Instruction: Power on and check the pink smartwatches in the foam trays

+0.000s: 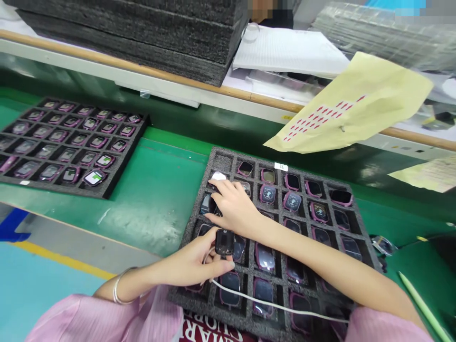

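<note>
My left hand [208, 261] is closed around a small black square device [224, 242], its dark face turned up toward me. A white cable [263, 301] runs from beside this hand to the right, over the tray, toward my right sleeve. My right hand [233, 204] reaches across from the right, fingers spread and palm down. Its fingertips are at a smartwatch [218, 176] with a bright face in the left column of the black foam tray [223, 162]. Under the thumb side lies another smartwatch [205, 205], partly covered. Purple-framed smartwatches fill many of the tray's compartments; my forearm hides some.
A second foam tray [126, 164] of smartwatches lies at left on the green table [153, 190]. Black foam blocks [142, 35] are stacked on the shelf behind. A yellow sheet with red arrow stickers [342, 109] hangs over its edge. A green pen [423, 304] lies at right.
</note>
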The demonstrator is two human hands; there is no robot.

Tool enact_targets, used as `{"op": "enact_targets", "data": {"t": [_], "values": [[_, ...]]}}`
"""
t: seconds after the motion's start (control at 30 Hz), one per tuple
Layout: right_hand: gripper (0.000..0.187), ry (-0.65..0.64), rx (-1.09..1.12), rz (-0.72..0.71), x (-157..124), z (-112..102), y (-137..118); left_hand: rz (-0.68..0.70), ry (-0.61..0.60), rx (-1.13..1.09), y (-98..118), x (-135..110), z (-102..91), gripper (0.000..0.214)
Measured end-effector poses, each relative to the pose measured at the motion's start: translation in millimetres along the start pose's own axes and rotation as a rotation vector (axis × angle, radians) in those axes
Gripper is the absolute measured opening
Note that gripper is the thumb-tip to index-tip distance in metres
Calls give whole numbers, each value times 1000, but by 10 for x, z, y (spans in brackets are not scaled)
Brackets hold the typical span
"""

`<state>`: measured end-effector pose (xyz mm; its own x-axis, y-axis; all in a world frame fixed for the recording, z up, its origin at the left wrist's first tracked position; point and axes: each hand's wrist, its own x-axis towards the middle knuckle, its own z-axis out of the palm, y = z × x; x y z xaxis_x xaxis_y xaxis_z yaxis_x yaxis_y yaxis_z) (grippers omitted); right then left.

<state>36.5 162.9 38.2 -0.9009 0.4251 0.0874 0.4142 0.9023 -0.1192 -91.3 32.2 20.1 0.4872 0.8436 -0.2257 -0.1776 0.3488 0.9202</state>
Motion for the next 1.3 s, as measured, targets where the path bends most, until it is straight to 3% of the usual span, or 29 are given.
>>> {"op": "enact_targets", "data": {"t": [0.13, 0.3, 0.43, 0.57, 0.73, 0.87, 1.03, 1.3], "values": [[31, 39, 17, -38, 35, 62, 29, 15, 64, -83, -44, 12, 6, 33], [28, 213, 381, 9, -105, -239, 195, 55, 101, -151, -76, 50, -37, 28], [30, 130, 633, -21, -331, -419, 117, 39, 50, -165, -62, 99, -83, 44], [38, 59, 428, -127, -513, -309, -28, -24, 39, -114, -24, 113, -74, 57], [35, 50, 326, -222, -561, -207, -69, -19, 149, -9, -16, 105, -13, 41], [30, 188, 284, -215, -574, -93, -116, -21, 233, 58, -42, 113, -17, 27], [42, 395, 386, -208, -625, 128, -155, 62, 224, 105, -41, 107, -42, 21], [48, 414, 485, -149, -720, 250, -177, 51, 230, 212, -71, 87, -18, 24]]}}
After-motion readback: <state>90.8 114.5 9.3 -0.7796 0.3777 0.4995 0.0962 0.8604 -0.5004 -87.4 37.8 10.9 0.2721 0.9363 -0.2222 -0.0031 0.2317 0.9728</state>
